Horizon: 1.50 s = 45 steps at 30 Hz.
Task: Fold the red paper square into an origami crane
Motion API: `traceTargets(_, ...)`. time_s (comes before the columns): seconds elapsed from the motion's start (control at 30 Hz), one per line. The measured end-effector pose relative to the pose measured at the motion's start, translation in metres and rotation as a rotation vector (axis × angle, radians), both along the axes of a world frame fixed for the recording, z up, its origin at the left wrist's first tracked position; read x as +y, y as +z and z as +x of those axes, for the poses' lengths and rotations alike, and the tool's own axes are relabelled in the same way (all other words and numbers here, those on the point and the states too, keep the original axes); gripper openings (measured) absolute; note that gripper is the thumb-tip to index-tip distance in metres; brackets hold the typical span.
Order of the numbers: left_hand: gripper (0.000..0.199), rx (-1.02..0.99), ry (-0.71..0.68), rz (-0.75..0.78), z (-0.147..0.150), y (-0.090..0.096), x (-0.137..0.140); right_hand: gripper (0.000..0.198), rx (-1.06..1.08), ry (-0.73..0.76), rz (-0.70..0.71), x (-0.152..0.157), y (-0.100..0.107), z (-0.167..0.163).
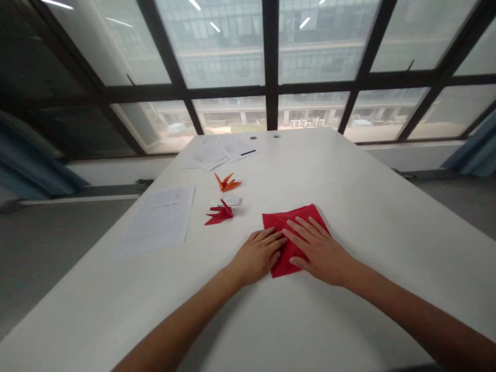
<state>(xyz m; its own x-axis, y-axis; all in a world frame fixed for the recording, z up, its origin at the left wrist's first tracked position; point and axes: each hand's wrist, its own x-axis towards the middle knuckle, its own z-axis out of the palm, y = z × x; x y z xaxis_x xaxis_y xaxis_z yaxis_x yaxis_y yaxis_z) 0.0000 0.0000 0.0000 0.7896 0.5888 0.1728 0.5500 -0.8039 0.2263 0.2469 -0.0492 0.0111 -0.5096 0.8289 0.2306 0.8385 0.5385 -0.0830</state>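
Note:
A red sheet of paper (287, 252) lies flat on the white table, its near and right parts partly covered by my hands. My right hand (315, 248) rests palm down on the sheet with its fingers spread. At the left edge, my left hand (261, 253) lies on the paper, its fingers stretched toward the middle and slightly bent. To the left of my hands sits a red folded paper crane (220, 213). An orange folded paper crane (227, 183) stands a little farther off.
A small white object (231, 201), perhaps an eraser, lies behind the red crane. A written sheet (158, 217) lies at the table's left edge, and several papers (211, 154) are spread at the far left. Windows (228, 51) stand beyond the white table (349, 175).

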Motion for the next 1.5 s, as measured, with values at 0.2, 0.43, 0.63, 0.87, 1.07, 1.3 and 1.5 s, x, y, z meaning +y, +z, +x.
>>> traceTargets(0.2,0.048,0.065,0.164,-0.002,-0.018,-0.001,0.001,0.065,0.043,0.053,-0.099,0.039,-0.037,0.001)
traceTargets(0.43,0.059,0.04,0.353,0.037,-0.01,0.012,0.008,0.064,0.13,0.007,-0.049,0.048,-0.047,-0.008)
traceTargets(0.63,0.073,0.12,0.318,-0.047,0.009,-0.002,0.016,0.058,0.247,-0.122,0.025,0.057,-0.041,0.005)
traceTargets(0.87,0.077,0.077,0.369,-0.04,0.005,-0.001,0.038,0.052,0.242,-0.079,0.023,0.067,-0.04,0.027)
traceTargets(1.07,0.081,0.026,0.401,0.019,0.007,-0.004,0.053,0.051,0.329,-0.331,0.104,0.071,-0.044,0.046)
traceTargets(1.3,0.073,-0.04,0.558,0.123,0.007,-0.015,0.048,0.042,0.365,-0.298,0.054,0.068,-0.05,0.053)
traceTargets(1.5,0.078,-0.074,0.582,0.126,0.011,-0.016,0.049,0.04,0.499,-0.288,-0.003,0.071,-0.045,0.057)
